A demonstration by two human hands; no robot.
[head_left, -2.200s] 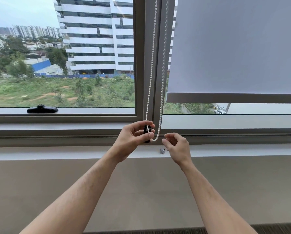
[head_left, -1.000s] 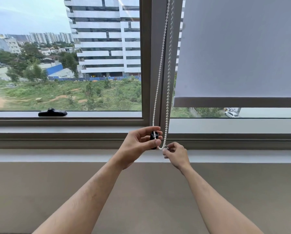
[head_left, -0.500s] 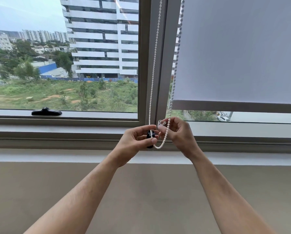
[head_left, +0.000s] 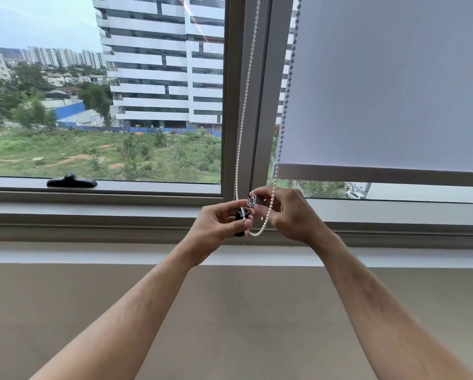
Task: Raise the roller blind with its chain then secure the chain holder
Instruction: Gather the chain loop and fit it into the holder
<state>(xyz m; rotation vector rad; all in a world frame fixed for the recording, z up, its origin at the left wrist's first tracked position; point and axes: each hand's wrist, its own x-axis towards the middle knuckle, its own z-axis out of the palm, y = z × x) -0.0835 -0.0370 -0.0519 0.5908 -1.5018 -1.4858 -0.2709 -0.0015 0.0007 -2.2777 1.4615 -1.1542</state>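
A grey roller blind covers most of the right window pane, and its bottom bar hangs a little above the sill. A white bead chain drops in a loop in front of the window post. My left hand pinches a small black chain holder with the left strand running through it. My right hand holds a small round clear wheel just above the holder, with the right strand across its fingers. The loop's bottom hangs between both hands.
A black window handle lies on the left pane's lower frame. The grey window post stands behind the chain. A white sill ledge runs below, with a beige wall under it.
My right hand rose from the sill with the small wheel and brought it up next to the black holder. My left hand kept its grip. The blind has stayed at the same height.
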